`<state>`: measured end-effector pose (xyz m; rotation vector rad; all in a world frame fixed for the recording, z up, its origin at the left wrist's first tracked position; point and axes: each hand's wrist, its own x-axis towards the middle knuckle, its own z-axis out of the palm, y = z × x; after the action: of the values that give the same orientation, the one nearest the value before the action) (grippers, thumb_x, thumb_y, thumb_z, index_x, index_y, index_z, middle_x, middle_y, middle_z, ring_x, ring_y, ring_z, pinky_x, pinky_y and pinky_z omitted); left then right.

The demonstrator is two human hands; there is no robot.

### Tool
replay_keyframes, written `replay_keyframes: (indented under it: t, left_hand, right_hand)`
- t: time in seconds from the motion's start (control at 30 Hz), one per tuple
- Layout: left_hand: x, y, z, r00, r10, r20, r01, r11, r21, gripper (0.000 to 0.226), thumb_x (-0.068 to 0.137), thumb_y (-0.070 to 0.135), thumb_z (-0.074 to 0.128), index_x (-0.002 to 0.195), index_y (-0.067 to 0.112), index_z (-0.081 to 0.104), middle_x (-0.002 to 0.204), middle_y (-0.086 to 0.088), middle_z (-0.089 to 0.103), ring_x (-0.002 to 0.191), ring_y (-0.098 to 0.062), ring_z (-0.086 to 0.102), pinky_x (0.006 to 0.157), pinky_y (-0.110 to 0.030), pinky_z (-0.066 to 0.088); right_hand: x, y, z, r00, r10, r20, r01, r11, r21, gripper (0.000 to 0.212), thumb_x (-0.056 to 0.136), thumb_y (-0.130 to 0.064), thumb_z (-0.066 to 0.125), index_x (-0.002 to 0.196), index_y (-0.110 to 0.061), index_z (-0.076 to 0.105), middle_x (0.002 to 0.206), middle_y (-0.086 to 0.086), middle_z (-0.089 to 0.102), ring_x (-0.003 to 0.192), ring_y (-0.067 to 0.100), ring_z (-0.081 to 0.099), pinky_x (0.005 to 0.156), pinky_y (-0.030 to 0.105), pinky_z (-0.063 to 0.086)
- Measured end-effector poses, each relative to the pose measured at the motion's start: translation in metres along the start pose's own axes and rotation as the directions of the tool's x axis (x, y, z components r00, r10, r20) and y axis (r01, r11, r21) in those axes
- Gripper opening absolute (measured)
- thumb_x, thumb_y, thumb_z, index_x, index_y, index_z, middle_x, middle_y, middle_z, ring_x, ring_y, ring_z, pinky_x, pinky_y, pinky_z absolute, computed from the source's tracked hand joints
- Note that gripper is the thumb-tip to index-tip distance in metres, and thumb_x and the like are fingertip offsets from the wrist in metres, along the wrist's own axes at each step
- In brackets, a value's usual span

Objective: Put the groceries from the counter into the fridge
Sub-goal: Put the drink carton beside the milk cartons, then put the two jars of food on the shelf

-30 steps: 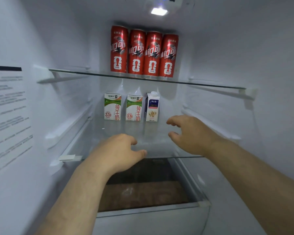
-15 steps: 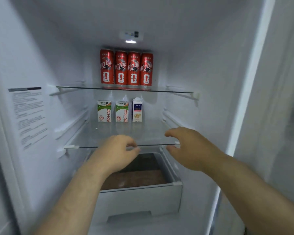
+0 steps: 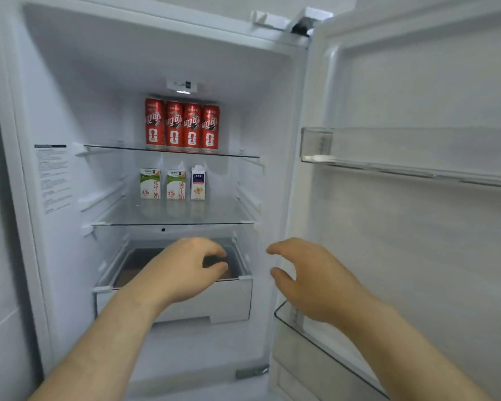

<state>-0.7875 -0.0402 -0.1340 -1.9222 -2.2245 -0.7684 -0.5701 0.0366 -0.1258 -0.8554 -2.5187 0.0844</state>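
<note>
The fridge (image 3: 55, 105) stands open in front of me. Several red cans (image 3: 182, 125) line the back of the upper glass shelf (image 3: 243, 155). Two green-and-white milk cartons (image 3: 162, 184) and a white-and-blue carton (image 3: 198, 183) stand at the back of the middle glass shelf (image 3: 128, 218). My left hand (image 3: 182, 270) hovers in front of the bottom drawer, fingers loosely curled, holding nothing. My right hand (image 3: 310, 279) hangs near the fridge's right edge, fingers relaxed and empty.
The white bottom drawer (image 3: 229, 299) is pulled out with a brown inside. The fridge door (image 3: 417, 241) is swung open on the right, carrying a clear upper bin (image 3: 388, 149) and a lower bin (image 3: 315, 337). A printed label (image 3: 54, 178) is stuck on the left inner wall.
The view has pulled back out of the fridge. Both hands have withdrawn from over the middle shelf to in front of the drawer and the door edge. Both stay empty.
</note>
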Motion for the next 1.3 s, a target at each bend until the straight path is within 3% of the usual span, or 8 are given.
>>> replay_keyframes:
  t: [0.13, 0.33, 0.5, 0.67, 0.8, 0.9, 1.03, 1.3]
  left_hand:
    - [-0.013, 0.035, 0.014, 0.997, 0.081, 0.012, -0.080, 0.994, -0.072, 0.030, 0.091, 0.041, 0.058, 0.118, 0.033, 0.067, 0.116, 0.022, 0.062, 0.108, -0.001, 0.056, 0.094, -0.025, 0.046]
    - [-0.025, 0.090, 0.038, 0.961, 0.277, 0.000, -0.274, 0.950, -0.147, 0.034, 0.092, 0.041, 0.059, 0.124, 0.032, 0.063, 0.126, 0.023, 0.057, 0.120, 0.000, 0.051, 0.095, -0.012, 0.034]
    - [-0.028, 0.131, 0.062, 0.898, 0.440, 0.008, -0.426, 0.874, -0.235, 0.044, 0.091, 0.054, 0.052, 0.133, 0.042, 0.053, 0.128, 0.035, 0.039, 0.128, 0.010, 0.034, 0.090, 0.007, 0.008]
    - [-0.022, 0.178, 0.081, 0.792, 0.610, -0.012, -0.571, 0.735, -0.366, 0.044, 0.091, 0.056, 0.049, 0.133, 0.042, 0.052, 0.125, 0.036, 0.039, 0.113, 0.021, 0.024, 0.089, 0.008, 0.012]
    - [-0.026, 0.220, 0.094, 0.681, 0.730, -0.054, -0.659, 0.580, -0.479, 0.070, 0.072, 0.072, 0.028, 0.127, 0.040, 0.058, 0.116, 0.040, 0.045, 0.107, 0.021, 0.033, 0.087, 0.005, 0.021]
    - [-0.038, 0.247, 0.105, 0.609, 0.791, -0.065, -0.661, 0.461, -0.592, 0.064, 0.070, 0.074, 0.032, 0.120, 0.045, 0.060, 0.112, 0.045, 0.045, 0.113, 0.025, 0.035, 0.086, 0.001, 0.028]
    - [-0.066, 0.287, 0.114, 0.472, 0.877, -0.087, -0.649, 0.279, -0.708, 0.045, 0.069, 0.074, 0.039, 0.105, 0.055, 0.058, 0.117, 0.049, 0.043, 0.113, 0.025, 0.039, 0.084, 0.000, 0.032]
    - [-0.152, 0.385, 0.131, 0.156, 0.984, -0.081, -0.637, 0.037, -0.770, 0.066, 0.070, 0.075, 0.035, 0.124, 0.044, 0.058, 0.116, 0.050, 0.037, 0.107, 0.031, 0.035, 0.086, 0.004, 0.026]
  right_hand:
    - [-0.050, 0.013, -0.011, 0.997, 0.050, -0.066, -0.048, 0.998, 0.041, 0.037, 0.099, -0.033, 0.051, 0.136, -0.034, 0.052, 0.134, -0.021, 0.052, 0.113, -0.003, 0.048, 0.096, 0.008, 0.031]
    - [-0.122, 0.034, -0.038, 0.975, 0.173, -0.142, -0.190, 0.975, -0.117, 0.039, 0.098, -0.036, 0.049, 0.138, -0.035, 0.050, 0.135, -0.022, 0.052, 0.126, 0.001, 0.043, 0.096, 0.009, 0.030]
    - [-0.173, 0.038, -0.059, 0.928, 0.313, -0.201, -0.350, 0.917, -0.189, 0.040, 0.097, -0.038, 0.047, 0.136, -0.033, 0.053, 0.132, -0.020, 0.054, 0.119, 0.002, 0.047, 0.092, 0.011, 0.029]
    - [-0.216, 0.036, -0.080, 0.838, 0.462, -0.289, -0.530, 0.817, -0.230, 0.040, 0.095, -0.037, 0.051, 0.134, -0.032, 0.055, 0.130, -0.019, 0.057, 0.122, 0.003, 0.047, 0.096, 0.014, 0.034]
    - [-0.250, 0.023, -0.097, 0.732, 0.579, -0.358, -0.672, 0.699, -0.246, 0.039, 0.094, -0.038, 0.052, 0.133, -0.032, 0.057, 0.128, -0.018, 0.059, 0.119, 0.006, 0.051, 0.094, 0.016, 0.037]
    - [-0.284, 0.010, -0.108, 0.637, 0.653, -0.409, -0.764, 0.605, -0.224, 0.038, 0.090, -0.039, 0.052, 0.125, -0.029, 0.062, 0.119, -0.016, 0.064, 0.109, 0.006, 0.057, 0.090, 0.020, 0.046]
    - [-0.336, -0.010, -0.115, 0.538, 0.727, -0.426, -0.842, 0.488, -0.229, 0.038, 0.095, -0.040, 0.054, 0.132, -0.033, 0.056, 0.126, -0.022, 0.058, 0.117, -0.003, 0.049, 0.098, 0.015, 0.040]
    - [-0.449, -0.081, -0.130, 0.202, 0.823, -0.531, -0.976, 0.126, -0.177, 0.043, 0.096, -0.038, 0.054, 0.138, -0.034, 0.050, 0.133, -0.025, 0.052, 0.123, -0.006, 0.044, 0.099, 0.005, 0.029]
